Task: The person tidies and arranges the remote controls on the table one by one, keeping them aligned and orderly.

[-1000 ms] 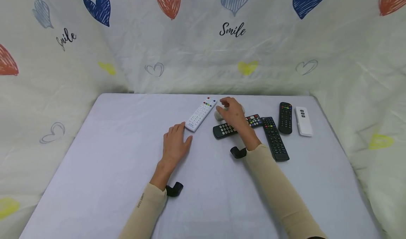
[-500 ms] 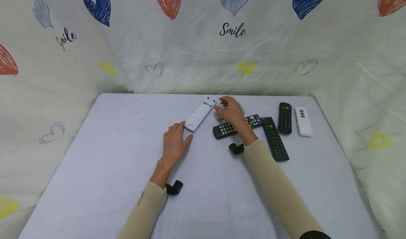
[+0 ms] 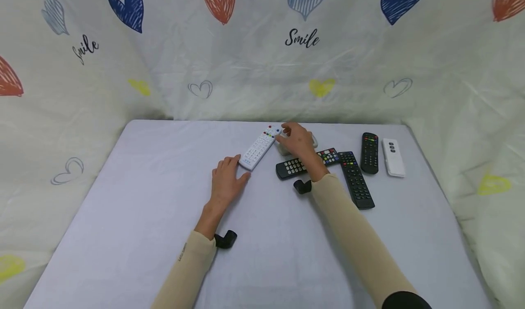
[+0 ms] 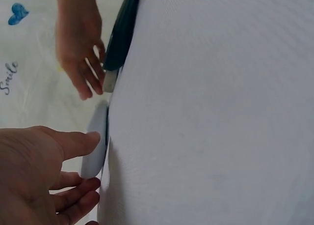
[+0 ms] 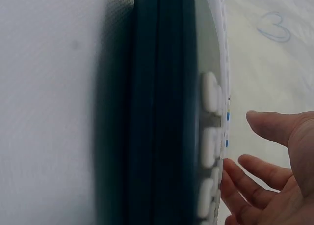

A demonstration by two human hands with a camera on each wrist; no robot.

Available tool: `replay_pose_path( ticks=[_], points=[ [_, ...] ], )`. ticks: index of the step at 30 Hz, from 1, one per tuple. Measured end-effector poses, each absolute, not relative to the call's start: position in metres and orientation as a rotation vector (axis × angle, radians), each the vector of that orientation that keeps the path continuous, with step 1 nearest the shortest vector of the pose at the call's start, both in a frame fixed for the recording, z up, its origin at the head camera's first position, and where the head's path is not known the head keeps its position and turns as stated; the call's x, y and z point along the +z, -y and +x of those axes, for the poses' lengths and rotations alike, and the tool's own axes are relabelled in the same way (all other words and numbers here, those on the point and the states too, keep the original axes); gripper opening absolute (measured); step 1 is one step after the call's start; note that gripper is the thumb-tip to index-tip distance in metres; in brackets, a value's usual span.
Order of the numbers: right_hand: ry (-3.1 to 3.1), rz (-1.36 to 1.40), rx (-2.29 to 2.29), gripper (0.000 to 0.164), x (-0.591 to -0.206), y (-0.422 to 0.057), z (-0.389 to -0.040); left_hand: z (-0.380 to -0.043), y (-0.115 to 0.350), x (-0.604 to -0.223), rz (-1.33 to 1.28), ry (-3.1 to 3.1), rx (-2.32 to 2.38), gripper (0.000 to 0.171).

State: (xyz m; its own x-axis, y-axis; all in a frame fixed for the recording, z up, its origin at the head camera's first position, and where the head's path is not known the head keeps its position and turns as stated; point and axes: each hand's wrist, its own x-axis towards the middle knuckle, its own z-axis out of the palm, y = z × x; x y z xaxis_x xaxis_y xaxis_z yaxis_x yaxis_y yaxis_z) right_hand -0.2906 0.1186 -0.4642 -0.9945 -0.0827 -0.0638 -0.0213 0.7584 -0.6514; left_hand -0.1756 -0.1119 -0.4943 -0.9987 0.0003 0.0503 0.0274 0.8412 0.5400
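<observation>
A long white remote control (image 3: 259,148) with several coloured buttons lies slantwise near the far side of the table. My left hand (image 3: 224,181) is spread at its near end, fingertips touching or very close to its left corner, thumb apart on the other side. By its far end is my right hand (image 3: 297,140), fingers loosely bent with a gap to the thumb and nothing between them; contact with the remote cannot be made out. Beneath that hand a greyish remote (image 3: 283,149) is mostly hidden. A black remote with round pale buttons (image 3: 290,168) lies under the right wrist.
To the right lie a long black remote (image 3: 357,181), a shorter black remote (image 3: 370,153) and a small white remote (image 3: 393,157). A white cloth covers the table (image 3: 164,208). A printed curtain (image 3: 254,63) stands behind its far edge.
My right hand has shifted slightly left and away from me, to the white remote's far end. The left hand and the remotes stay practically where they were.
</observation>
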Motion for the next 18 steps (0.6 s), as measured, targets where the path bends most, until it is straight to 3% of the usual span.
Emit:
replay_pose_path(
  ticks=[18],
  points=[
    [-2.725,-0.072,-1.005,0.067,-0.464,-0.110,-0.309,-0.182,0.112,-0.497,-0.006,2.958,-0.983,0.063]
  ],
)
